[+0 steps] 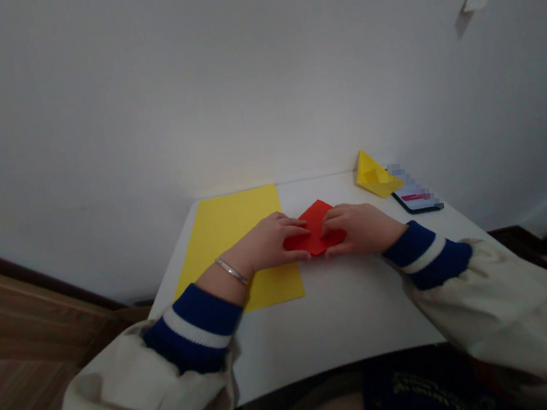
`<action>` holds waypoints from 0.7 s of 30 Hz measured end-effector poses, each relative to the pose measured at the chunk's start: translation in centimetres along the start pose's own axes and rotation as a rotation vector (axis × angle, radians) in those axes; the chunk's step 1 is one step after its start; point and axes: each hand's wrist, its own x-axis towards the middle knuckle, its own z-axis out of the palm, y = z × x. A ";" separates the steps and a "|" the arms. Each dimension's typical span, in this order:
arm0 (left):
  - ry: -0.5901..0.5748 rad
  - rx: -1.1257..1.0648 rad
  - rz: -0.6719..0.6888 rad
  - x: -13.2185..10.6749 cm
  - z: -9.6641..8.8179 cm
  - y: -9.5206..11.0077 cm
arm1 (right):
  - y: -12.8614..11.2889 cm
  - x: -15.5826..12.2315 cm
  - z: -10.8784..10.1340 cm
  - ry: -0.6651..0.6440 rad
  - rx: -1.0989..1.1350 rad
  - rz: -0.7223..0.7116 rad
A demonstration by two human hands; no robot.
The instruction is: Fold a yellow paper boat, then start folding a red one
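Note:
A folded piece of red paper (315, 226), roughly diamond-shaped, is between my hands over the white table. My left hand (275, 240) grips its left corner, thumb at the near edge and fingers on top. On the right corner, my right hand (355, 229) holds the paper the same way, with fingertips bent onto its face. Both palms hide the outer corners of the red paper. Under my left wrist lies a flat yellow sheet (235, 220).
At the back right, a folded yellow paper boat (373, 177) rests against a phone (416, 199) with a lit screen. The white table (348, 316) meets a plain wall (238, 88) at its far edge. Wooden furniture (16, 360) stands at the left.

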 end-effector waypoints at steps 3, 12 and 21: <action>-0.006 0.011 -0.009 0.0 0.0 0.0 | 0.1 0.0 0.0 0.000 0.023 -0.007; 0.000 -0.025 -0.013 -0.3 0.3 -0.2 | 0.4 0.1 0.0 0.013 0.130 -0.007; -0.025 0.006 -0.037 -0.5 0.2 0.0 | 1.5 0.4 0.6 -0.017 0.317 -0.102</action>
